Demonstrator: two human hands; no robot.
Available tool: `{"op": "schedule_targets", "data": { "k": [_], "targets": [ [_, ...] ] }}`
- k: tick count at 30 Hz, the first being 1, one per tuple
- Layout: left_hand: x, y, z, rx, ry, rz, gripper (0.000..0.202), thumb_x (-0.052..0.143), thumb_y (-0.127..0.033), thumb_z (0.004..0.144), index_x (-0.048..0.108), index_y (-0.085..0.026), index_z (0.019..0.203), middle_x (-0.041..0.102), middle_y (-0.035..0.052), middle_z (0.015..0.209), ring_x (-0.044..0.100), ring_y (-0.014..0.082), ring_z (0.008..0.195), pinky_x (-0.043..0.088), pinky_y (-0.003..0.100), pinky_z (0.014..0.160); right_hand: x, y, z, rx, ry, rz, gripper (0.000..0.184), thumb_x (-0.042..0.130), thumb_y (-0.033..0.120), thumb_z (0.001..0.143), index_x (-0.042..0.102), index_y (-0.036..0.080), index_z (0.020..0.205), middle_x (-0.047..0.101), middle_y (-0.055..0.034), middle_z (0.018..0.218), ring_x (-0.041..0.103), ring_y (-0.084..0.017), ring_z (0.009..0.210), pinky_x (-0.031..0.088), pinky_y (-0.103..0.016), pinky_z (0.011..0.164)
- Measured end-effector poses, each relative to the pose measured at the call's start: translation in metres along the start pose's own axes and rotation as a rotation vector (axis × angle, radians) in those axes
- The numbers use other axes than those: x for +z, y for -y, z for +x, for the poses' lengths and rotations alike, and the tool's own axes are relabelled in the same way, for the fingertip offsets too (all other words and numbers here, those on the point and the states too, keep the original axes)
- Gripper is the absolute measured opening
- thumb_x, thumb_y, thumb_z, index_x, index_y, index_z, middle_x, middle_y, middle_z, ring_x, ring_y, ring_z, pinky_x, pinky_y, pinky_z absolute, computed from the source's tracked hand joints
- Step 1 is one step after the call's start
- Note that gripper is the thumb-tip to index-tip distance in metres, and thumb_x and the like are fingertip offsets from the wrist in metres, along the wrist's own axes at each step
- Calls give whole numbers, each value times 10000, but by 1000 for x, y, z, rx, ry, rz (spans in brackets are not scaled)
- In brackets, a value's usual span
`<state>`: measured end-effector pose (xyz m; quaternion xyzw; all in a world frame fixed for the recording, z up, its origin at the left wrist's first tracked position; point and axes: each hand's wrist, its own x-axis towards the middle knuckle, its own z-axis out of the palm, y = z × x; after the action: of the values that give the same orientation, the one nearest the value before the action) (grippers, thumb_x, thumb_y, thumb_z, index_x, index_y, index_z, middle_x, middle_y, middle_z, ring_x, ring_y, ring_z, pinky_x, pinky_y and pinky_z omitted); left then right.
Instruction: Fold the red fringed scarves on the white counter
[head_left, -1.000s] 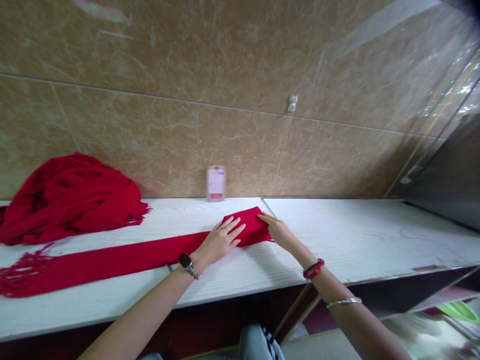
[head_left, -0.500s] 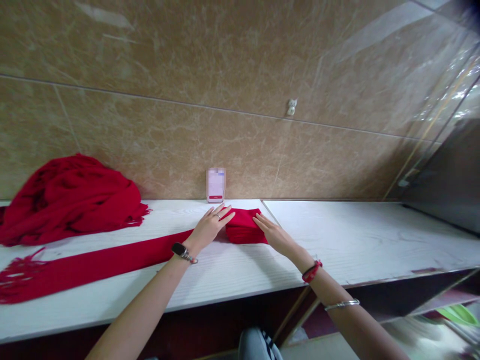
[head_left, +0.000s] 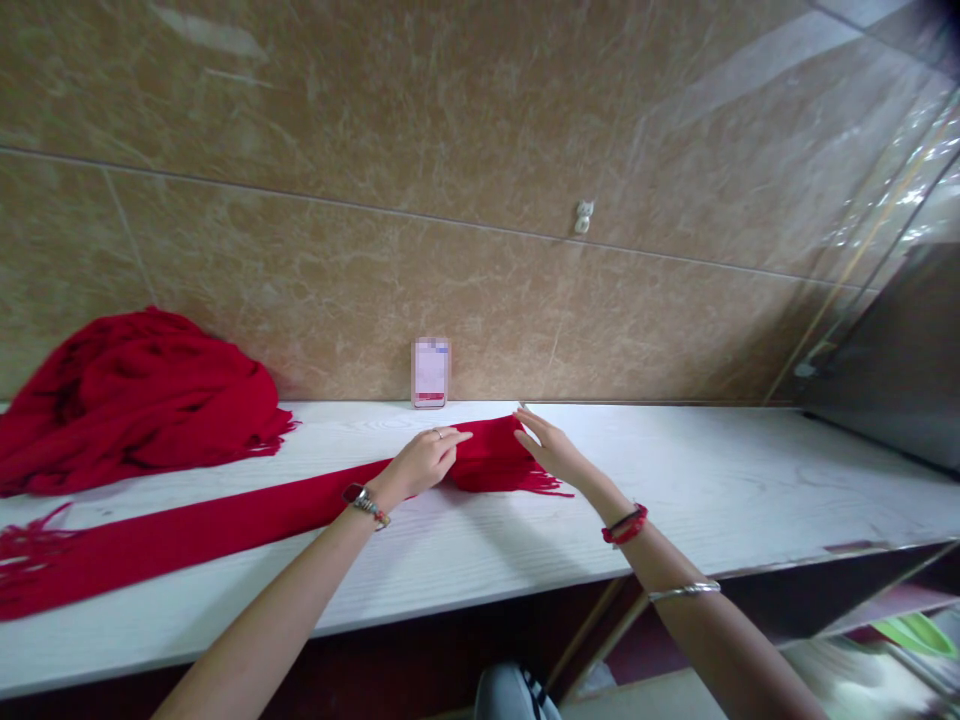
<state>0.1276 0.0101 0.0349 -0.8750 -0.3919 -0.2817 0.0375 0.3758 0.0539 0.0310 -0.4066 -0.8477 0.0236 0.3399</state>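
Observation:
A long red scarf [head_left: 225, 533] lies across the counter, with a fringed end at the far left and a folded part [head_left: 487, 455] at the middle. My left hand [head_left: 426, 464] is closed on the scarf at the left side of the folded part, its index finger stretched to the right and the other fingers curled. My right hand [head_left: 551, 447] is open at the fold's right edge, fingers fairly straight and touching the cloth. Loose fringe shows below that hand. What lies under my left palm is hidden.
A heap of red fringed cloth [head_left: 150, 400] rests on the white counter [head_left: 712, 480] at left. A phone [head_left: 431, 372] leans upright against the tiled wall [head_left: 337, 280]. A small white cat-shaped hook [head_left: 583, 217] is on the wall. Below right is a green basin [head_left: 916, 634].
My left hand's fingers have gone from spread to curled on the scarf. The right hand has shifted slightly right and up, and fringe now shows at the folded part's right end.

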Motion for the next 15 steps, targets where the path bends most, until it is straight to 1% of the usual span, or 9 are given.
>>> {"op": "schedule_targets", "data": {
  "k": [2, 4, 7, 9, 10, 12, 14, 15],
  "targets": [
    [8, -6, 16, -26, -43, 20, 367, 326, -188, 895, 521, -145, 1203, 566, 88, 1203, 497, 173, 1129, 372, 329, 994, 8, -3, 15, 72, -37, -60, 385, 425, 235, 859, 520, 137, 1220, 497, -154, 1283, 418, -254, 1218, 366, -448, 1001],
    [22, -12, 24, -73, -22, 65, 382, 345, -255, 908, 484, -112, 1233, 489, 128, 1292, 413, 223, 1218, 339, 388, 1013, 23, -7, 22, 82, -11, -103, 369, 397, 176, 859, 529, 105, 1197, 515, -180, 1255, 416, -259, 1219, 375, -448, 993],
    [46, -18, 18, -195, 56, 85, 457, 333, -315, 918, 380, -95, 1315, 342, 152, 1399, 266, 292, 1302, 299, 485, 1016, 47, -18, 13, -44, 56, -120, 347, 359, 136, 865, 542, 115, 1160, 530, -171, 1240, 373, -247, 1250, 370, -455, 994],
    [55, -20, 10, -228, 89, 73, 493, 321, -336, 920, 328, -89, 1346, 276, 156, 1430, 208, 304, 1321, 281, 505, 1020, 56, -25, 1, -82, 78, -131, 350, 327, 153, 884, 526, 134, 1171, 503, -153, 1276, 345, -236, 1268, 362, -463, 997],
    [57, -21, 7, -229, 99, 66, 506, 319, -345, 919, 313, -84, 1353, 257, 159, 1437, 189, 302, 1327, 274, 503, 1025, 58, -27, -5, -60, 91, -148, 359, 304, 164, 895, 509, 130, 1188, 481, -155, 1298, 340, -233, 1271, 357, -462, 1000],
    [55, -22, 3, -227, 111, 54, 517, 315, -350, 919, 301, -77, 1358, 244, 158, 1442, 167, 287, 1335, 262, 486, 1038, 55, -30, -13, 28, 153, -209, 376, 272, 177, 907, 492, 100, 1203, 434, -180, 1331, 342, -238, 1269, 352, -450, 1002],
    [51, -24, 4, -234, 103, 48, 509, 300, -342, 923, 305, -74, 1356, 246, 151, 1443, 162, 274, 1339, 252, 471, 1048, 47, -27, -15, 96, 241, -287, 367, 280, 172, 905, 513, 90, 1176, 391, -200, 1357, 322, -259, 1278, 346, -457, 997],
    [50, -25, 5, -235, 93, 47, 504, 293, -338, 925, 310, -74, 1353, 250, 147, 1442, 163, 269, 1339, 249, 467, 1051, 41, -23, -13, 122, 271, -320, 360, 286, 171, 903, 521, 98, 1166, 369, -202, 1371, 300, -275, 1287, 344, -480, 987]
  ]
}}
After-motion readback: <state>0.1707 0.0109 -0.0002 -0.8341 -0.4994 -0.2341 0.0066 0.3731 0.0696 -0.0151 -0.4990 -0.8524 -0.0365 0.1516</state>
